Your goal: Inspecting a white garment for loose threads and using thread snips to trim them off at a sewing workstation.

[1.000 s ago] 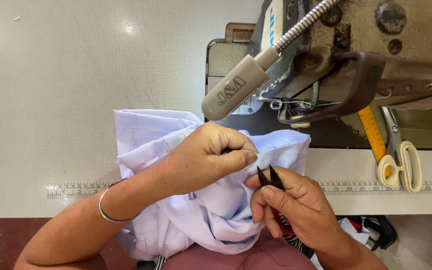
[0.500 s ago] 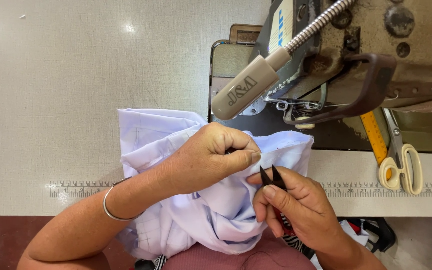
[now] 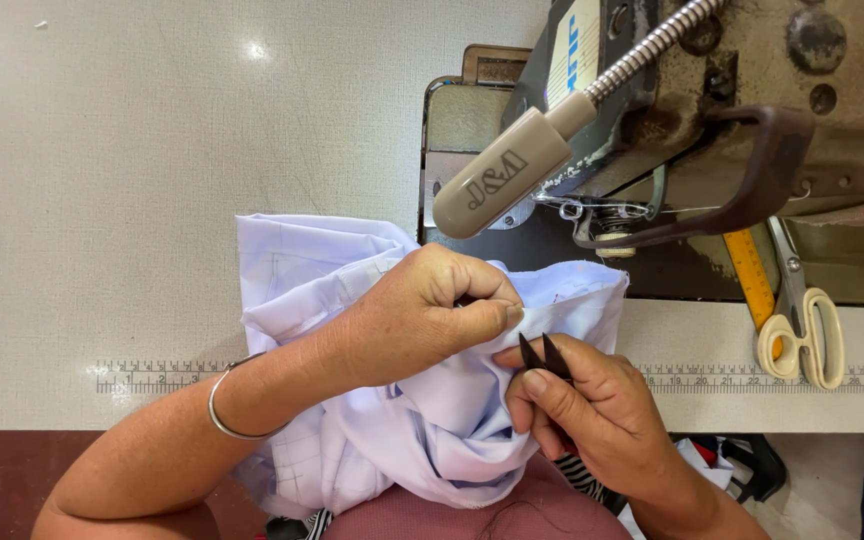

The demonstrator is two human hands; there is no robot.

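Head view: hands (image 3: pixel 422 320) pinch cloth (image 3: pixel 432 440), holding snips (image 3: pixel 544 358)

Soft matt pale-lilac cloth (image 3: pixel 422 440), dark metal thread snips (image 3: pixel 544 357), matt textured tabletop (image 3: pixel 152 150), glossy cream-handled scissors (image 3: pixel 802 320).

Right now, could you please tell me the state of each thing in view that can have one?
Left hand: fist closed, pinching the pale lilac fabric.
Right hand: gripping the thread snips, blades slightly apart, tips at the fabric.
Pale lilac fabric: bunched at the table edge.
Cream-handled scissors: lying closed.
Sewing machine lamp: cannot tell if lit.
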